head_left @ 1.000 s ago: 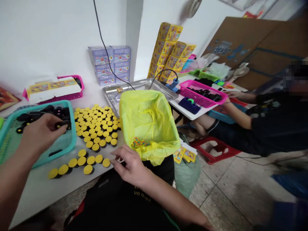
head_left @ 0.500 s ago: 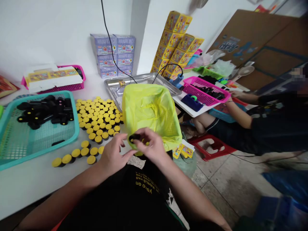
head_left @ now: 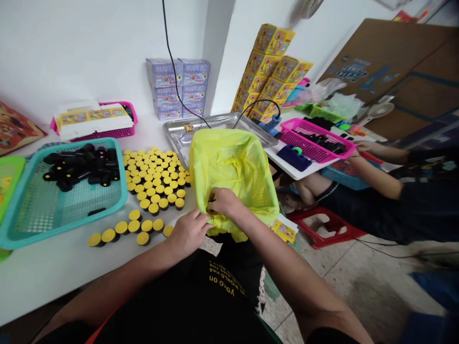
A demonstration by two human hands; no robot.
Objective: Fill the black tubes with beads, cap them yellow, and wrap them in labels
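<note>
Curled fingertips (head_left: 215, 203) of both hands bunch together at the near rim of the yellow bag (head_left: 233, 162); what they pinch, I cannot tell. The left hand (head_left: 190, 231) sits at seven o'clock of the right hand (head_left: 225, 203). The film looks thin, limp and slippery, best gathered at the rim. Yellow-capped pots (head_left: 156, 174) lie at ten o'clock.

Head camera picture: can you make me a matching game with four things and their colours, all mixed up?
Things:
1. basket of black pieces
2. plastic bag
3. tray behind the bag
4. stool on the floor

Colours:
A. red
B. silver
C. teal
D. yellow

Pairs: 1-C, 2-D, 3-B, 4-A
</note>
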